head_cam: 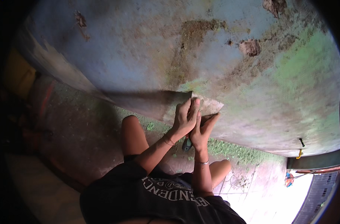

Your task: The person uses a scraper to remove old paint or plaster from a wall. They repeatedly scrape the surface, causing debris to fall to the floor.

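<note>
My left hand [185, 116] is pressed around a wide-bladed scraper, its thumb lying along the pale, dusty blade [210, 105]. Just right of it, my right hand [202, 134] grips the same scraper from below, fingers reaching along the blade's lower edge. The end of the dark scraper handle [187, 144] pokes out between my wrists. The blade's wide edge meets the wall [147, 64], which carries worn blue and green paint with brown bare patches. Part of the handle is hidden by my hands.
Green paint flakes [237, 149] litter the floor along the wall's foot. Chipped holes [249, 47] mark the wall. A yellow hook-like object [299, 154] and a black one [302, 142] are at right. A yellow container [20, 74] stands at far left. My bent knees flank my arms.
</note>
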A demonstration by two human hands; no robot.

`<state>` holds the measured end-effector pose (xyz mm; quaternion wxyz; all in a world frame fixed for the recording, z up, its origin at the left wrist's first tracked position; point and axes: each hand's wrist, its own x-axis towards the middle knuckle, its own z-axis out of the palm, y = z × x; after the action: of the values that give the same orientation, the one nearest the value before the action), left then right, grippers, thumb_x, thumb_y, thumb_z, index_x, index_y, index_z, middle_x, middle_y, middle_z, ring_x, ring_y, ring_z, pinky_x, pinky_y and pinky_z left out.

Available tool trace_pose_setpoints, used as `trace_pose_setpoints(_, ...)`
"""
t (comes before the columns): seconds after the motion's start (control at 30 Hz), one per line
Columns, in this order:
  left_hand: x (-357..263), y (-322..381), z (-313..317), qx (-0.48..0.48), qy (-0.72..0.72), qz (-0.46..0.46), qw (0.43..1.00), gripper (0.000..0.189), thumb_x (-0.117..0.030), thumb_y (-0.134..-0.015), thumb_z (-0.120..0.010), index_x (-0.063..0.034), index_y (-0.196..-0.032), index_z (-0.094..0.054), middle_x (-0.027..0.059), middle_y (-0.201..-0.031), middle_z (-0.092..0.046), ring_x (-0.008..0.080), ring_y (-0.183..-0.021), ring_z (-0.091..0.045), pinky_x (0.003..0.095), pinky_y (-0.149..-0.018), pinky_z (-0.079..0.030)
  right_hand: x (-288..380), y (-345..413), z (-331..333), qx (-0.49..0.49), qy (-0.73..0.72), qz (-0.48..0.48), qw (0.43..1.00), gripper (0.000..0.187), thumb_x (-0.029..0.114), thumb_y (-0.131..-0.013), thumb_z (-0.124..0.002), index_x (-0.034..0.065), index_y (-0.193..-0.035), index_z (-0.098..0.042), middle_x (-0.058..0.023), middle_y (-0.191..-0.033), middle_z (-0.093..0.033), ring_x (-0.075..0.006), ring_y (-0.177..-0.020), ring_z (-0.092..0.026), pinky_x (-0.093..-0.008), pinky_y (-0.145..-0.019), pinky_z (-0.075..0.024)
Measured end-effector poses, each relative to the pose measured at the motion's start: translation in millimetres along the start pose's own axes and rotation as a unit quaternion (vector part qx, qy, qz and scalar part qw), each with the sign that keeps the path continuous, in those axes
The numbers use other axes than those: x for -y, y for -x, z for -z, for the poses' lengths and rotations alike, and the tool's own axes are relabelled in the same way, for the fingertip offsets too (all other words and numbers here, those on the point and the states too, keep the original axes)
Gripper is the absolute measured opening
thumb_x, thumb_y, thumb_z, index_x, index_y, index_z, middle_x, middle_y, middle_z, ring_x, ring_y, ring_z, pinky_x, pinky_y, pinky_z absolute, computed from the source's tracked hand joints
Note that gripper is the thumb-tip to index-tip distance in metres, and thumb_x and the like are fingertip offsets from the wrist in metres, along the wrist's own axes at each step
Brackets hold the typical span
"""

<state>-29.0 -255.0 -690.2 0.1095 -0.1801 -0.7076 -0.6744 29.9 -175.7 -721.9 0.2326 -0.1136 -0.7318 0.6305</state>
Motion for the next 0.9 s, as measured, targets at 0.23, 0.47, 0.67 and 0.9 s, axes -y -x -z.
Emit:
trace_pose_setpoints(0.23, 5.9, 7.3, -0.4, 0.012, -0.017, 0.01, 1.0, 0.041, -0.033, -0.107, -0.052, 0.0017, -0.084, -0.053, 0.0124, -0.06, -0.047, 0.0185, -0.053, -0.046, 0.0364, -0.052, -0.037, 7.8, 15.0, 1.4, -0.007, -0.05, -0.117, 0.992, 0.088, 0.019, -0.106, -0.058, -0.0078, -0.158, 0.008, -0.0266, -0.166, -0.009, -0.0272, -0.149, -0.026, -0.0341, -0.117, -0.0309)
trace_pose_setpoints(0.47, 14.5, 7.6, -2.2, 0.022, -0.026, -0.012, 0.999, 0.041, -0.032, -0.106, -0.054, 0.0027, -0.084, -0.057, 0.0187, -0.061, -0.05, 0.0268, -0.05, -0.05, 0.0386, -0.051, -0.038, -18.9, 17.1, -1.1, -0.025, -0.048, -0.062, 0.997, 0.085, 0.017, -0.107, -0.056, -0.0037, -0.16, 0.007, -0.026, -0.166, -0.012, -0.0273, -0.146, -0.03, -0.0334, -0.115, -0.0336)
trace_pose_setpoints(0.67, 22.2, 8.9, -4.1, 0.024, -0.03, -0.007, 0.999, 0.037, -0.028, -0.103, -0.058, 0.0035, -0.084, -0.057, 0.0206, -0.063, -0.053, 0.0325, -0.054, -0.055, 0.0405, -0.053, -0.04, -27.9, 13.4, -2.1, -0.025, -0.005, -0.02, 0.999, 0.084, 0.012, -0.106, -0.056, -0.0047, -0.159, 0.007, -0.0243, -0.166, -0.013, -0.0271, -0.149, -0.026, -0.0366, -0.121, -0.0247)
trace_pose_setpoints(0.9, 21.1, 8.4, -6.4, 0.004, -0.025, -0.051, 0.998, 0.036, -0.03, -0.106, -0.055, 0.0023, -0.09, -0.061, 0.0092, -0.06, -0.046, 0.0135, -0.056, -0.045, 0.0343, -0.052, -0.038, -14.9, 13.4, -0.6, -0.006, -0.08, -0.081, 0.993, 0.083, 0.009, -0.105, -0.055, -0.0043, -0.159, 0.008, -0.0244, -0.166, -0.011, -0.0265, -0.151, -0.021, -0.0374, -0.122, -0.021)
